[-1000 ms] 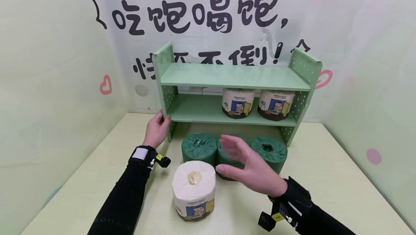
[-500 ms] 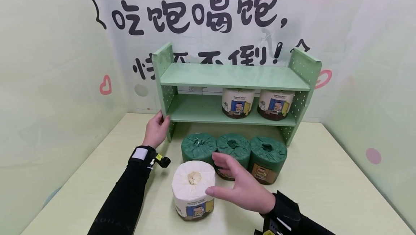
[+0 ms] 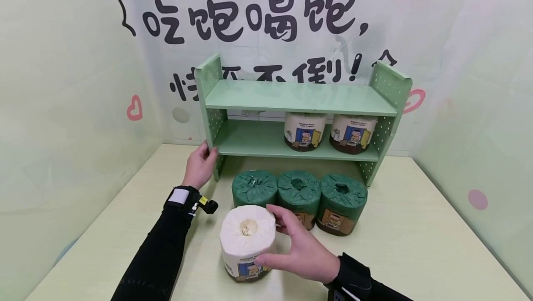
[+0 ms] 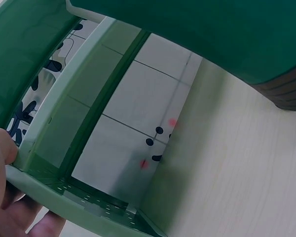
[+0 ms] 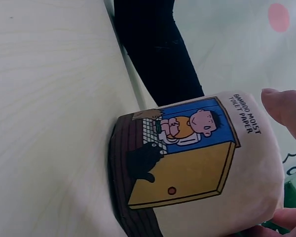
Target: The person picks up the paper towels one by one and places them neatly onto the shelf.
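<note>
My left hand (image 3: 200, 166) grips the left side panel of a light green two-tier shelf (image 3: 300, 97), thumb on the front edge and fingers behind it, as the left wrist view also shows. A white-wrapped toilet paper roll (image 3: 247, 241) stands upright at the table's front. Around its right side is my right hand (image 3: 297, 250), thumb in front and fingers at the back. In the right wrist view the thumb (image 5: 283, 106) looks slightly apart from the roll's wrapper; firm contact cannot be told. Fingertips at the far side are partly hidden.
Three green-wrapped toilet paper rolls (image 3: 255, 187) stand in a row behind the white one, before the shelf. Two white rolls (image 3: 305, 132) sit on the lower tier, towards its right end. Printed walls (image 3: 62, 83) close in the table (image 3: 399, 227).
My right hand has come down and to the left, from over the green rolls to around the white roll. The left hand has stayed on the shelf's side panel.
</note>
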`<state>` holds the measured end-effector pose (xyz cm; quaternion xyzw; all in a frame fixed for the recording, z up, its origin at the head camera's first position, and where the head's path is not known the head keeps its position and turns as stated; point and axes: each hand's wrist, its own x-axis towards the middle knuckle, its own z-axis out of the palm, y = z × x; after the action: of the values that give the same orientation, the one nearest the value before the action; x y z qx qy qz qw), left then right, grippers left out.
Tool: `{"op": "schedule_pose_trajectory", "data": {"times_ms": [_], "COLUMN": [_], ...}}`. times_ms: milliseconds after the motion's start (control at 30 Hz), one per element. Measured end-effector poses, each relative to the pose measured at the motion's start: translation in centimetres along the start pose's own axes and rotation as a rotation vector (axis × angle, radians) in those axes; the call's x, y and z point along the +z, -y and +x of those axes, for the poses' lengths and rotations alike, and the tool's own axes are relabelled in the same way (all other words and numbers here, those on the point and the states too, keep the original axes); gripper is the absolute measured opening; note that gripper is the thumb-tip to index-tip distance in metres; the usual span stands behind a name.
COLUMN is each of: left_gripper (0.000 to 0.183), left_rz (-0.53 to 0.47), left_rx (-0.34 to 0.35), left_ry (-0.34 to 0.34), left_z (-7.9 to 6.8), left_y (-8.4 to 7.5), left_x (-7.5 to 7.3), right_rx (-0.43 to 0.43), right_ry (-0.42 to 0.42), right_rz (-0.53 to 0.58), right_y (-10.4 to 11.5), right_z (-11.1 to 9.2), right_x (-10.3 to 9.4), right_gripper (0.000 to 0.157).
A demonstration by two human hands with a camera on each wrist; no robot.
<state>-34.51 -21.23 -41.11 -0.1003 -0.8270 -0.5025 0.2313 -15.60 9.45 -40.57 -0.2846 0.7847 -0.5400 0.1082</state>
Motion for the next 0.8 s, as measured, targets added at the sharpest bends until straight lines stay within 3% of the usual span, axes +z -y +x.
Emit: {"op": "schedule_pose_trajectory", "data": {"times_ms": [400,800], "left_gripper": [0.036,0.037], "left_rz": [0.022,0.016], "left_rx": [-0.008,0.002], "left_ry": [-0.004,-0.003], "left_z": [-0.1,0.0], "left_y": [-0.1,-0.1], "left_x": [0.0,0.1], "right_rx": [0.083,0.022], "right_ry": [-0.006,-0.020], "right_rz": [0.009,0.049], "right_y": [-1.2,-2.4], "right_z": [0.5,0.9], "right_x": [0.9,1.9], "right_gripper": [0.105,0.104]}}
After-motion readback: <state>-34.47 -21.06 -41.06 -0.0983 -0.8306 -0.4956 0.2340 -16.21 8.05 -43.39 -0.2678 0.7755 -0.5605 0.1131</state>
